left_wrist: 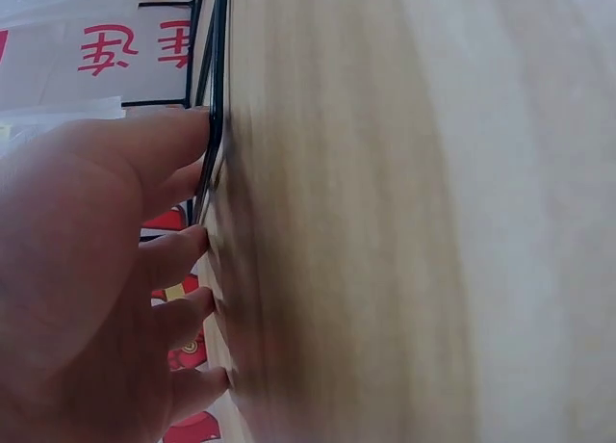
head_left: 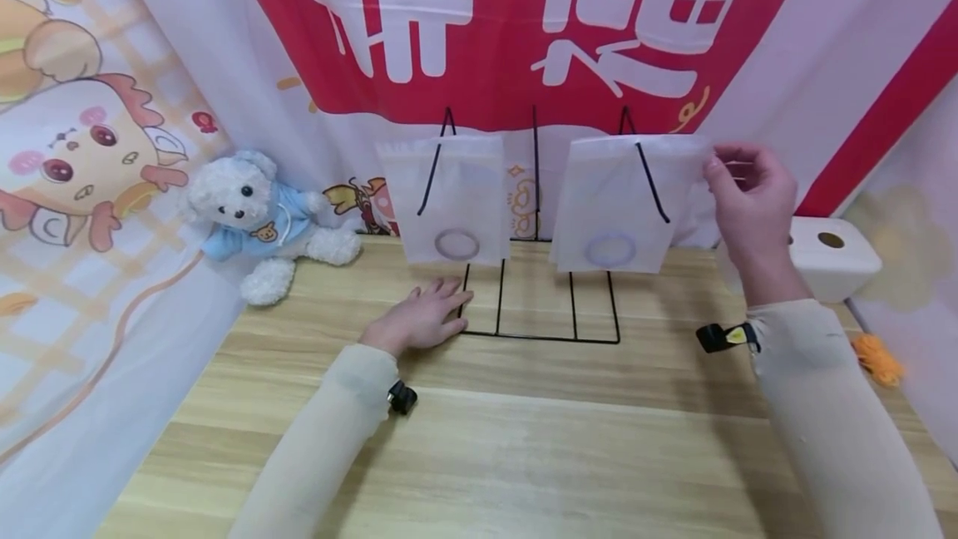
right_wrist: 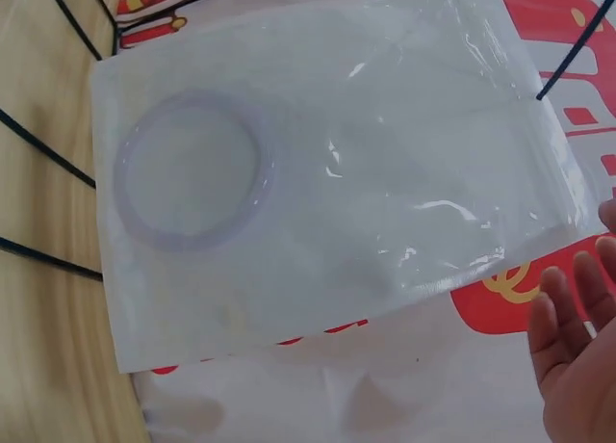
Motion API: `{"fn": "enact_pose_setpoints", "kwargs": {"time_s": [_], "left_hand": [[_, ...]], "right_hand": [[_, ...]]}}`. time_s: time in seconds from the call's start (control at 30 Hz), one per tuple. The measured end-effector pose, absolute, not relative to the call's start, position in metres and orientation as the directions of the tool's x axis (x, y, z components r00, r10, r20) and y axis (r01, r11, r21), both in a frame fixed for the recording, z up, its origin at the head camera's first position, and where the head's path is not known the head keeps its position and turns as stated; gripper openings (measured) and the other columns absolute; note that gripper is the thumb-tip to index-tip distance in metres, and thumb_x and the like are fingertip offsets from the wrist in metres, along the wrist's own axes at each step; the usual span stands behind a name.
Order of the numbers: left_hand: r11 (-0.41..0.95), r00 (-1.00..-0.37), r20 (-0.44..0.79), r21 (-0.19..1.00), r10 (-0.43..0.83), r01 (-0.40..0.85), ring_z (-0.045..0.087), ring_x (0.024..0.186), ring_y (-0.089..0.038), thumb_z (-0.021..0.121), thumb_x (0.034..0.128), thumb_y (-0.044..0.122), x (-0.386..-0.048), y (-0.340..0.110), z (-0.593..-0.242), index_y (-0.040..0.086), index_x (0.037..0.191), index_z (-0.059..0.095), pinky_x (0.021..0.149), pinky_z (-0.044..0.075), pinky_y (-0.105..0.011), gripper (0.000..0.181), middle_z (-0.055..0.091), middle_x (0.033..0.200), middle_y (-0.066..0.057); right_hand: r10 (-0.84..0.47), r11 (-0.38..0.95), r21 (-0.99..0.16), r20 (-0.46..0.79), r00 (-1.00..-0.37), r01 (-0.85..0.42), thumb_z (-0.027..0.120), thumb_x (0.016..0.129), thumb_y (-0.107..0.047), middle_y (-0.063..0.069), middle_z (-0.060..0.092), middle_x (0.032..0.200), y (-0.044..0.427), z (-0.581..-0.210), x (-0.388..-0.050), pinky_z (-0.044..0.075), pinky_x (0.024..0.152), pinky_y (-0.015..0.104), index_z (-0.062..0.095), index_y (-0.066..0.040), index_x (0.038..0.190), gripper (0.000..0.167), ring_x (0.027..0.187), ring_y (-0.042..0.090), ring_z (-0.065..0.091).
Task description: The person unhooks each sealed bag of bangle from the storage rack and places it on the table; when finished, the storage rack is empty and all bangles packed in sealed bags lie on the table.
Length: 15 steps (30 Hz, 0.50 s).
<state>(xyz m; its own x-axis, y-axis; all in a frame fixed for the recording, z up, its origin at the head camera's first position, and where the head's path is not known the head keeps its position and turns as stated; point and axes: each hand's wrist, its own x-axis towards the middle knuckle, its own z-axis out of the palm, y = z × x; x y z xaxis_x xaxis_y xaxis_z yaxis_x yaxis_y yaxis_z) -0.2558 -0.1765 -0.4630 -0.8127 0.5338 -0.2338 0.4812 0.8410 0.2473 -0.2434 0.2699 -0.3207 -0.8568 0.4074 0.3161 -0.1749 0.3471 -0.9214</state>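
Note:
A black wire display rack (head_left: 537,338) stands on the wooden table. Frosted plastic zip bags hang from its two prongs. The left bag (head_left: 467,177) shows a greyish ring-shaped bangle (head_left: 437,244); the right bag (head_left: 599,190) holds a pale purple bangle (right_wrist: 262,169). With thumb and fingertips, my right hand (head_left: 758,202) pinches the upper right corner of the right-hand bag. My left hand (head_left: 422,318) rests on the rack's base at its left side, fingers extended. In the left wrist view, the thumb touches the black wire (left_wrist: 218,96) and the fingertips touch the table.
A white plush bear (head_left: 239,194) in a blue top sits left of the rack. Behind the right forearm are a white box (head_left: 834,252) with a round hole and an orange fluffy thing (head_left: 877,360). A printed red and white cloth (head_left: 509,65) hangs behind.

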Motion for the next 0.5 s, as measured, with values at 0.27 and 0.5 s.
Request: {"fn": "enact_pose_setpoints", "kwargs": {"time_s": [0.27,0.5], "left_hand": [[0.806,-0.803,-0.19,0.339,0.565,0.486,0.013,0.166,-0.051,0.045,0.1135,0.051,-0.266,-0.184,-0.483,0.022,0.171,0.036,0.129,0.011,-0.08,0.065,0.017,0.181,-0.018],[0.792,-0.789,-0.201,0.362,0.581,0.491,0.008,0.166,-0.052,0.042,0.114,0.052,-0.263,-0.187,-0.483,0.022,0.172,0.032,0.13,0.004,-0.079,0.066,0.014,0.182,-0.019]], "right_hand": [[0.395,0.313,-0.939,0.264,-0.88,-0.142,0.073,0.1,-0.049,-0.012,0.067,0.132,0.271,-0.319,-0.251,0.056,0.093,0.013,0.069,-0.026,0.138,0.044,0.112,0.007,0.063],[0.405,0.169,-0.967,0.244,-0.881,-0.189,0.081,0.096,-0.043,-0.009,0.069,0.117,0.272,-0.323,-0.255,0.057,0.085,0.01,0.073,-0.02,0.126,0.039,0.101,0.01,0.065]]}}
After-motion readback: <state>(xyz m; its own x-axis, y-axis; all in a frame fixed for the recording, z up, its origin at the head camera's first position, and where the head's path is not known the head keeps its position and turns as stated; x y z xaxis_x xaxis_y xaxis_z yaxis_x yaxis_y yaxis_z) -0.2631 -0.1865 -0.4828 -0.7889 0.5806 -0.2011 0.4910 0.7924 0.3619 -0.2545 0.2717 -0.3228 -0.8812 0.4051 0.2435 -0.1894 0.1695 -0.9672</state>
